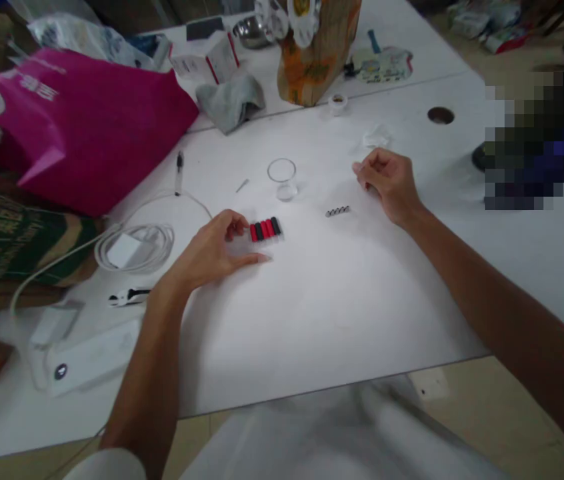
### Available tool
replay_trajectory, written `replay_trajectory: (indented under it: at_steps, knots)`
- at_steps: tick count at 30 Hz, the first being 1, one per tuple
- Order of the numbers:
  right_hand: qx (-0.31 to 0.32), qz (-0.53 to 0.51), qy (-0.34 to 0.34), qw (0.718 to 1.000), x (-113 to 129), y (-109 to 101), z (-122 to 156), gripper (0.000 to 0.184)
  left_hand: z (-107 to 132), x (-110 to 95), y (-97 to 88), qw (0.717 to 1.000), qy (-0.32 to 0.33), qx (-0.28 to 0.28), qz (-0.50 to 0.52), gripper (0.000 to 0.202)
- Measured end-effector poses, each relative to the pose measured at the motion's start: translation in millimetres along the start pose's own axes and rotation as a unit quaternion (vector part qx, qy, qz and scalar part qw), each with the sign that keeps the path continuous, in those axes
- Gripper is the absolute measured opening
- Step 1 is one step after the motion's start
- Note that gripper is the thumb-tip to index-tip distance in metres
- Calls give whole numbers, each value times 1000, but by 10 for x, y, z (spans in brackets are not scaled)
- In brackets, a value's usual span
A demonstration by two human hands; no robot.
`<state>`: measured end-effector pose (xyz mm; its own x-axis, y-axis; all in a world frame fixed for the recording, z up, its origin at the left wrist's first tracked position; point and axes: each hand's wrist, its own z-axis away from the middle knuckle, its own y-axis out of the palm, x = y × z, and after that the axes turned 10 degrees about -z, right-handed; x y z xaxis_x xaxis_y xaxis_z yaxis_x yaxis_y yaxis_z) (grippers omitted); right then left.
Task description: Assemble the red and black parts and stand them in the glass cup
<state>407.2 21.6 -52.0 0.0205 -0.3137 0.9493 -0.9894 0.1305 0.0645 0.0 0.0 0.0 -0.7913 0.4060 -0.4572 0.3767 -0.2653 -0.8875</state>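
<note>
Head view: the left grip (207,250) is released beside a row of red and black tubes (265,230) on the white tabletop (342,300); the right grip (387,187) is empty near small metal rods (337,211), which could be rolled away by a careless brush.

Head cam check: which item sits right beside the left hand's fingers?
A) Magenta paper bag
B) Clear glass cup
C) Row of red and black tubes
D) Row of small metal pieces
C. The fingers of the left hand curl right beside the row of red and black tubes, closer than to any other option.
</note>
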Motion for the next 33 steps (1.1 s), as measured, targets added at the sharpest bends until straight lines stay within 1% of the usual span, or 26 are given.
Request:
replay_trajectory:
  at_steps: [3, 6, 8, 10, 13, 17, 22, 26, 33]
  knots:
    - [30, 23, 8, 999, 37, 2, 34, 64, 2, 12, 17, 1000, 15, -4, 2, 75]
    - [86, 67, -10, 994, 95, 14, 90, 51, 11, 28, 30, 1000, 25, -10, 10, 74]
    - [142, 123, -35, 981, 139, 28, 128, 42, 17, 41, 37, 999, 29, -16, 18, 76]
    - [186, 179, -61, 964, 185, 46, 161, 40, 21, 52, 42, 999, 31, -16, 21, 78]
    - [223, 211, -91, 947, 241, 84, 198, 41, 23, 65, 48, 999, 43, -15, 19, 75]
    - [244, 225, -120, 935, 271, 127, 219, 26, 20, 68, 52, 998, 64, -18, 14, 66]
    - [256, 258, -112, 925, 275, 149, 222, 14, 24, 57, 53, 997, 70, -21, 6, 58]
    - [269, 267, -120, 918, 261, 144, 214, 6, 28, 59, 55, 998, 65, -16, 13, 56]
    - [260, 260, -121, 922, 236, 121, 213, 8, 31, 89, 51, 996, 77, -25, 28, 59]
